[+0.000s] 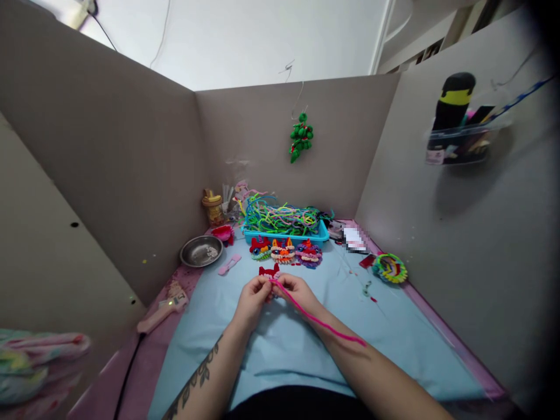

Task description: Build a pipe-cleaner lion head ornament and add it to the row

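Grey partition panels (245, 134) on three sides, pale blue cloth (406, 338) spread smooth over most of the tabletop, with a few soft creases near the body. At the middle of the cloth, left hand (252, 297) and right hand (303, 293) close together, fingertips almost meeting. Left thumb and forefinger pinched on the upper end of a bright pink strand (326, 325); right hand closed, apparently on a small red piece (268, 272), though too hidden behind fingers to tell the exact hold. Long axis of the strand slanting from the fingertips down and to the right, across the right hand and wrist, loose end on the right forearm: right arm much nearer to that end. Red piece just beyond the fingertips, two pointed, ear-like tips uppermost.

Strand fuzzy, limp, gently wavy; red piece plush-looking. Farther back, a row of three knobbly, many-coloured figures (283, 252) before a glossy blue plastic basket (286, 239), heaped with tangled green, blue and pink strands (284, 219). To the left, a round, shiny metal bowl (195, 251) with small pale beads (212, 252); to the right, a bumpy yellow-green ring (390, 268).
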The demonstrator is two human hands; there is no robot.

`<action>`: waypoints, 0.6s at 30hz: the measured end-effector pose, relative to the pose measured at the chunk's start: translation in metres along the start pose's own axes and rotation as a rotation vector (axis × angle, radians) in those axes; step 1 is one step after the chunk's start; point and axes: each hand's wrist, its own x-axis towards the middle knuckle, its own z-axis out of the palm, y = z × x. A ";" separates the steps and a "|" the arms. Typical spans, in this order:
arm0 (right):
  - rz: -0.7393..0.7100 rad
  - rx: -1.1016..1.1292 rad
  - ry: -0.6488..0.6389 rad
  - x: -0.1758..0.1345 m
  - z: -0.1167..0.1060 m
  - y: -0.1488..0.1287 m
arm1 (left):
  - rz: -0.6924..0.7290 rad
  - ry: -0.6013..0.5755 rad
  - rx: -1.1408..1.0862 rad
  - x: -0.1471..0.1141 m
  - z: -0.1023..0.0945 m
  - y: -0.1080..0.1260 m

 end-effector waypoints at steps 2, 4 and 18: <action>-0.005 -0.012 0.017 -0.001 -0.001 0.002 | 0.002 0.003 0.002 0.000 0.001 0.001; -0.017 -0.037 0.049 -0.002 -0.001 0.003 | -0.008 0.006 -0.007 -0.001 0.001 0.001; 0.027 0.036 0.047 -0.003 0.000 0.000 | -0.090 0.009 -0.096 -0.002 0.002 0.003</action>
